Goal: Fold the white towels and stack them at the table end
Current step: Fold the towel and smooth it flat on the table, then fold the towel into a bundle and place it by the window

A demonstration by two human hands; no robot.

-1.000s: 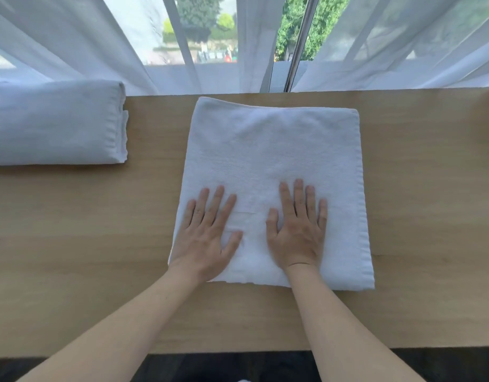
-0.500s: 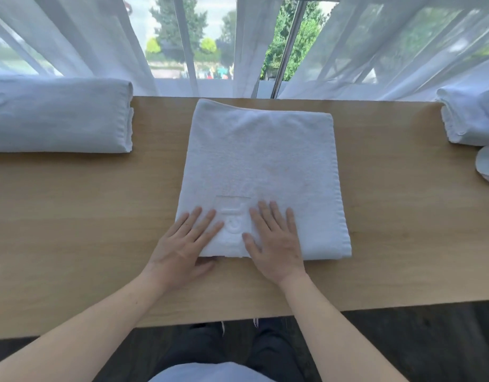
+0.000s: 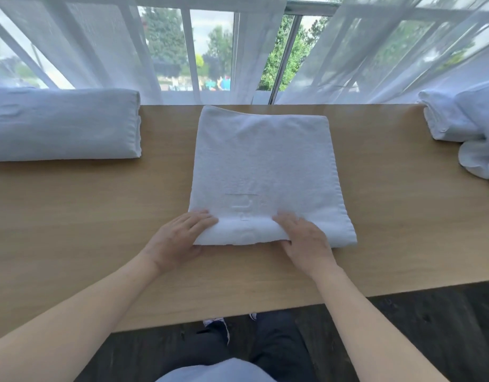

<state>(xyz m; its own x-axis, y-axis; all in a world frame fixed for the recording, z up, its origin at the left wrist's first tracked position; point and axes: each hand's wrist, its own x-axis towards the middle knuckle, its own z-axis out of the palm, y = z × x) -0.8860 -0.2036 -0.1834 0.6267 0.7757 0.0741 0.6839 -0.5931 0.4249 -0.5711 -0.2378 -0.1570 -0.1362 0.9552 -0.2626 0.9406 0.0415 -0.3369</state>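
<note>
Bare forearms, dark trousers (image 3: pixel 279 351), a pale blue top (image 3: pixel 215 372), and white-trimmed shoes (image 3: pixel 213 322).

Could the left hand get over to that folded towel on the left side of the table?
Probably yes: only bare table lies between the left hand and the folded towel, though it now grips the middle towel.

Wooden table (image 3: pixel 72 216) under daylit window (image 3: pixel 210 45), sheer curtains (image 3: pixel 100 42), dark floor (image 3: pixel 430 326)

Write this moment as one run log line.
step: next fold | left hand: grips towel near edge | right hand: same | folded stack: table's left end
</note>
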